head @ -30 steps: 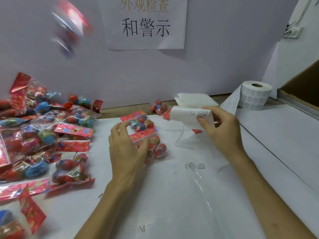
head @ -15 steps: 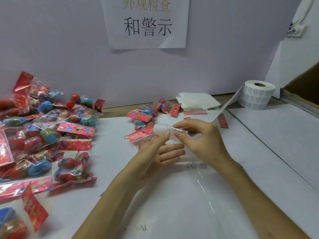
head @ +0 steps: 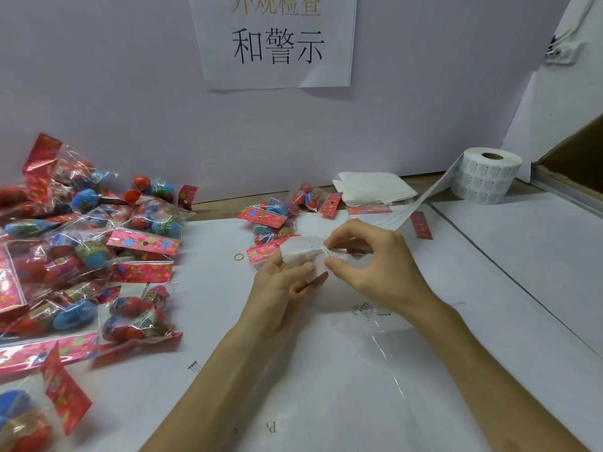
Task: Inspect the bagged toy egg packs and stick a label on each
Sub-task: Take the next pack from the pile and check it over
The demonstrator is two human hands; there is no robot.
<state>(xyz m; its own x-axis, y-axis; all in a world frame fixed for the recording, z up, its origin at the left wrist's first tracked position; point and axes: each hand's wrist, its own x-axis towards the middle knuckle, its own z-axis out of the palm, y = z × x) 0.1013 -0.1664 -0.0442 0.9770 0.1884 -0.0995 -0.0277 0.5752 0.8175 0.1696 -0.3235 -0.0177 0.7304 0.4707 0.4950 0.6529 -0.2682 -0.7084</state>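
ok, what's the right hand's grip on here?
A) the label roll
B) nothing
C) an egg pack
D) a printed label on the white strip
D: the right hand pinches a small printed label at the white strip that the left hand holds; the label roll stands apart at the far right.

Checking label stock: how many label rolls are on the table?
1. The label roll stands at the back right, its strip trailing toward the right hand; a spare could sit out of frame.
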